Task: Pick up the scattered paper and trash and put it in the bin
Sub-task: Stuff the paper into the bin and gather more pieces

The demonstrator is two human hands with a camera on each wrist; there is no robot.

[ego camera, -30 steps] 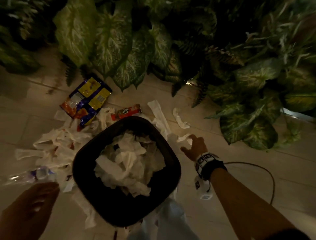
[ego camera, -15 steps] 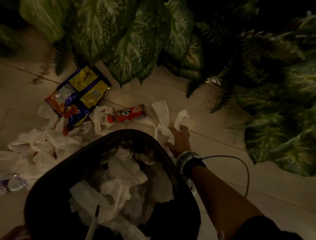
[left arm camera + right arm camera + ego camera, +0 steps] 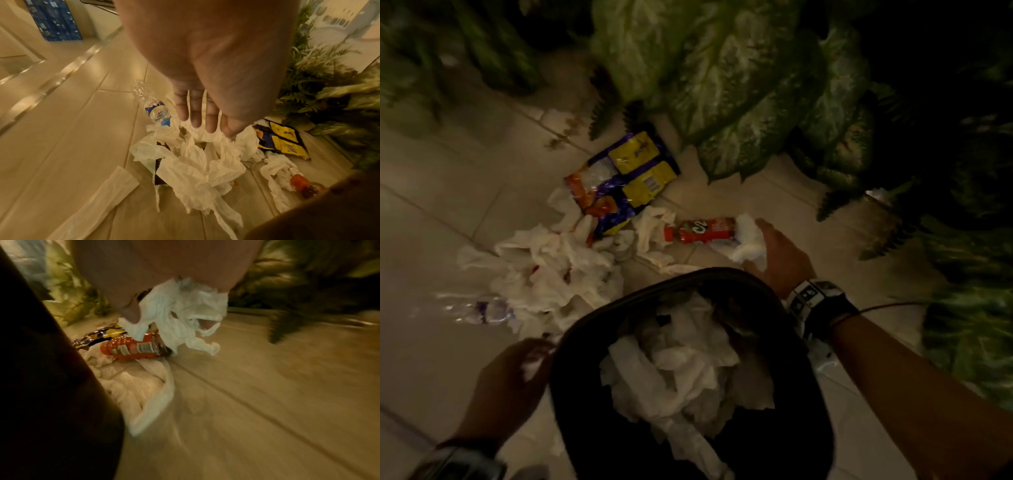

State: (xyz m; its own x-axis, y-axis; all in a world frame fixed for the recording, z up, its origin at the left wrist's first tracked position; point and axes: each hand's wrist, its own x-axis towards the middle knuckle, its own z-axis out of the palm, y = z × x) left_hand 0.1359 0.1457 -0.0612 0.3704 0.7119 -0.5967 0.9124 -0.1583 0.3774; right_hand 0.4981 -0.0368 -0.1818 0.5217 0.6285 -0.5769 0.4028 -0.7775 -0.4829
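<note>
The right hand (image 3: 779, 255) has its grip closed round a crumpled wad of white tissue (image 3: 748, 240), fingers curled into it; in the right wrist view the wad (image 3: 185, 308) hangs out below the fingers, with loose ends trailing just above the floor (image 3: 267, 386). The hand is beyond the far rim of the dark bin (image 3: 585, 394), and the held tissue lies outside the bin, just beside the base end of a red bottle (image 3: 702, 230) lying on its side. The bin already holds a heap of white paper (image 3: 681, 370). The left hand (image 3: 513, 377) is at the bin's left rim; whether it touches the rim cannot be told. In the left wrist view its fingers (image 3: 195, 110) are straight and slightly spread, the grip wide and holding nothing, above a pile of tissue on the floor (image 3: 197, 162). Left of the bin, that pile (image 3: 551, 274) spreads across the tiles, with a clear plastic bottle (image 3: 152, 107) with a blue cap at its far edge and a purple and yellow snack bag (image 3: 626, 181) lying flat beyond it, near the large green leaves (image 3: 739, 75).
</note>
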